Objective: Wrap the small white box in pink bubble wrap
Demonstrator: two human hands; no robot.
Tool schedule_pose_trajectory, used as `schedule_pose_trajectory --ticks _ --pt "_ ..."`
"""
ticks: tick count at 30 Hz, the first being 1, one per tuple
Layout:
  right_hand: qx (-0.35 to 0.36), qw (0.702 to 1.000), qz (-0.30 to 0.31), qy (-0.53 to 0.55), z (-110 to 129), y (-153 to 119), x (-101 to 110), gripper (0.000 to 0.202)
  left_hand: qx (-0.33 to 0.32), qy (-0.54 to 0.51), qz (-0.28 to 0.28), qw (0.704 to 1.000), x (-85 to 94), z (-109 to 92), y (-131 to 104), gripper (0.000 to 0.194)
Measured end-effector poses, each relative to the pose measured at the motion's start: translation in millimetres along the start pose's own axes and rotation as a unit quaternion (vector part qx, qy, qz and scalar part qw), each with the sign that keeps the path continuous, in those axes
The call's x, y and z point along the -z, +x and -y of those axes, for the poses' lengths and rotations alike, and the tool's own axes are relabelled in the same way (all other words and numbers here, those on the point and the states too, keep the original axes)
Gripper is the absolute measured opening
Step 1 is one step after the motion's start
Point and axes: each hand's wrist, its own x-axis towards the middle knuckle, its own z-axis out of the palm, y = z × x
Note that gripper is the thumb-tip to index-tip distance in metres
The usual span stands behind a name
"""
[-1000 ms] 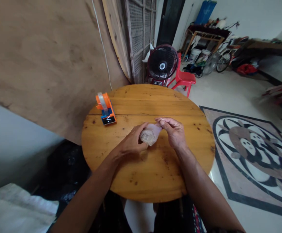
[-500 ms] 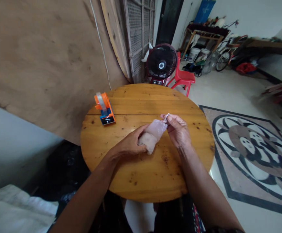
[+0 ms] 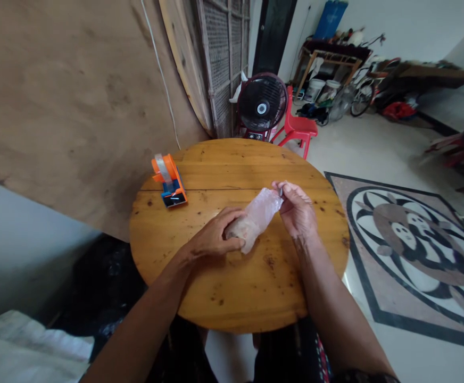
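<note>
A translucent pinkish plastic bag [image 3: 262, 211] lies slanted over the middle of the round wooden table [image 3: 216, 298]. Its lower left end bulges around pale contents that I cannot make out. My left hand [image 3: 218, 234] is wrapped around this bulging end, thumb on the near side. At the bag's upper right end, my right hand [image 3: 297, 207] pinches the gathered plastic between thumb and fingers. A small greyish bit shows at those fingertips, too small to name. Away to the left stands an orange and blue tape dispenser [image 3: 169, 181] with a roll of clear tape.
Past the table's far edge are a black round fan [image 3: 262, 106] and a red plastic chair [image 3: 299, 127]. A wooden board [image 3: 76, 96] leans along the left. Dark plastic bags [image 3: 104, 287] lie low at the left. A panda floor pattern [image 3: 419, 239] is at the right.
My right hand has shifted slightly right and up, and the bag looks longer and more stretched between my hands. The left hand keeps hold of the bulging end.
</note>
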Motion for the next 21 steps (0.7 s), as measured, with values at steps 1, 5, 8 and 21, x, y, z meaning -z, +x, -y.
schedule_pose_trajectory --ticks 1,5,8,21 --pt "-0.004 1.000 0.000 -0.001 0.2 0.3 0.1 0.015 0.007 0.003 -0.004 1.000 0.3 -1.5 -0.1 0.058" --pt "-0.016 1.000 -0.003 0.006 0.5 1.3 0.4 0.014 0.024 0.017 -0.020 0.999 -2.9 -3.6 0.0 0.047" --pt "-0.020 1.000 -0.007 0.017 0.8 2.4 2.1 0.012 0.032 0.016 -0.029 0.999 -5.1 -2.4 0.4 0.051" --pt "-0.012 1.000 -0.023 0.011 -0.9 6.0 6.6 0.014 0.027 0.044 -0.039 0.998 -8.9 -3.3 3.2 0.040"
